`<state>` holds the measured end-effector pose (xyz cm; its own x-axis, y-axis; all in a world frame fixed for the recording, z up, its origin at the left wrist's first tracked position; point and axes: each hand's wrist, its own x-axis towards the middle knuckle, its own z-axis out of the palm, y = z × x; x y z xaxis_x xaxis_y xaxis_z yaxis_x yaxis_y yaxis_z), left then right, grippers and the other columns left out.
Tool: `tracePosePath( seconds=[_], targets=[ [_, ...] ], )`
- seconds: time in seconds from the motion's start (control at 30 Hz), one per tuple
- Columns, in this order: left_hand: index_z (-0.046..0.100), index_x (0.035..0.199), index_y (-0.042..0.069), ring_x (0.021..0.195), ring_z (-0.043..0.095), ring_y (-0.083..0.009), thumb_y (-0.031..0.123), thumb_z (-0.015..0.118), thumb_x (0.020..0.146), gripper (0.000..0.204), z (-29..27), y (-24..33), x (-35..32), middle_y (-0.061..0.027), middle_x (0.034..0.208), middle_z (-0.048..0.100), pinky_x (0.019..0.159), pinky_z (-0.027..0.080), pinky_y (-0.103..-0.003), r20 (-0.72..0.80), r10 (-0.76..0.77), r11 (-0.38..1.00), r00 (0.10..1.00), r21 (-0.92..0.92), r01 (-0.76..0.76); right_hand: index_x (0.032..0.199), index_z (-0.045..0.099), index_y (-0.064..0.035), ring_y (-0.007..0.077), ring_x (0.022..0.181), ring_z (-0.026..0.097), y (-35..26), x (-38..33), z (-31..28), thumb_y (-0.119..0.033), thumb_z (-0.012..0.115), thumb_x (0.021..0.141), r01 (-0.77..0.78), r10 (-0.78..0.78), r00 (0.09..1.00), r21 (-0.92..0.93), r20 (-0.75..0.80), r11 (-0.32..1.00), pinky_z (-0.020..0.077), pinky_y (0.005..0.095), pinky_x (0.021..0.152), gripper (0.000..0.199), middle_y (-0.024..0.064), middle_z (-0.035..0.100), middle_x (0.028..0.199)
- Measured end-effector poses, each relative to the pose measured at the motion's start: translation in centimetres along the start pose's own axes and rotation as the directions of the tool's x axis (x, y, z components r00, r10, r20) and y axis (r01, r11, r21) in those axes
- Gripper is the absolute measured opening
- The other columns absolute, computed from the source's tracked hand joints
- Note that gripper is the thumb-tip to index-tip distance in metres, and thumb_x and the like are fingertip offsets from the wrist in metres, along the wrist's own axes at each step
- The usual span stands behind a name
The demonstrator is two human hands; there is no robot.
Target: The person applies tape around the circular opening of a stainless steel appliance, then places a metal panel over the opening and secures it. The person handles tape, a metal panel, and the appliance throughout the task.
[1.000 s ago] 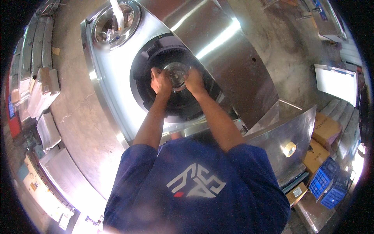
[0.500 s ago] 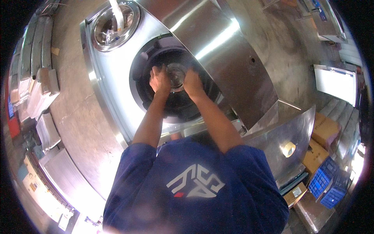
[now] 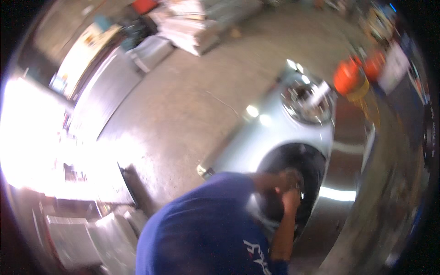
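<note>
Blur smears much of the picture. My left hand point(image 3: 288, 177) and my right hand point(image 3: 290, 199) are close together over a black round bowl point(image 3: 293, 153), fingers curled. Between them is a small round metal fitting point(image 3: 300, 185), mostly hidden; both hands appear closed on it. The bowl is set into a shiny pale worktop point(image 3: 250, 142). Beyond it in the same top sits a round metal basin point(image 3: 293, 117), with a white tube point(image 3: 317, 94) standing in it.
A brown-grey steel panel point(image 3: 343, 167) runs along the worktop's right side. Orange gas cylinders point(image 3: 347, 76) stand at the far right. Wrapped panels point(image 3: 195, 34) lie on the floor at the back. At the left is a long grey table point(image 3: 107, 87); flat boards point(image 3: 114, 243) are near the lower left.
The view has swung to the left, so worktop, bowl and my hands now appear further right and lower. The orange cylinders have come into view. My hands remain at the bowl's middle.
</note>
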<state>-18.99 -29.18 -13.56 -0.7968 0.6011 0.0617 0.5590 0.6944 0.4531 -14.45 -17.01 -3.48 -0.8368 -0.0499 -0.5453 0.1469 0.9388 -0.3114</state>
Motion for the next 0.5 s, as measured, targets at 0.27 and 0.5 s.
tracePosePath(
  seconds=[0.27,0.5],
  targets=[
    [0.061,0.134,0.015,0.143,0.035,-0.0417,0.053,0.067,0.080,0.066,-6.8,4.8,0.0,-0.0295,0.143,0.048,0.118,0.017,-0.062,0.090,0.070,0.997,0.993,-0.028,-0.068,0.122,0.061,0.0006,0.0396,0.103,0.065,5.0,-6.7,-1.4,-0.029,0.054,0.098,0.549,-0.379,0.750,0.191,-0.542,0.814,0.0516,0.0502,0.088,0.039,0.0248,0.066,0.114],
    [0.072,0.108,0.006,0.116,0.059,-0.0402,0.039,0.064,0.083,0.042,-16.1,12.5,-5.4,-0.0249,0.116,0.065,0.101,0.045,-0.053,-0.109,-0.103,0.953,0.989,-0.295,0.067,0.125,0.059,0.0016,0.0380,0.104,0.065,4.4,-7.2,-1.5,-0.029,0.054,0.099,0.389,-0.246,0.810,0.175,-0.532,0.904,0.0514,0.0477,0.089,0.040,0.0237,0.065,0.116]
  ],
)
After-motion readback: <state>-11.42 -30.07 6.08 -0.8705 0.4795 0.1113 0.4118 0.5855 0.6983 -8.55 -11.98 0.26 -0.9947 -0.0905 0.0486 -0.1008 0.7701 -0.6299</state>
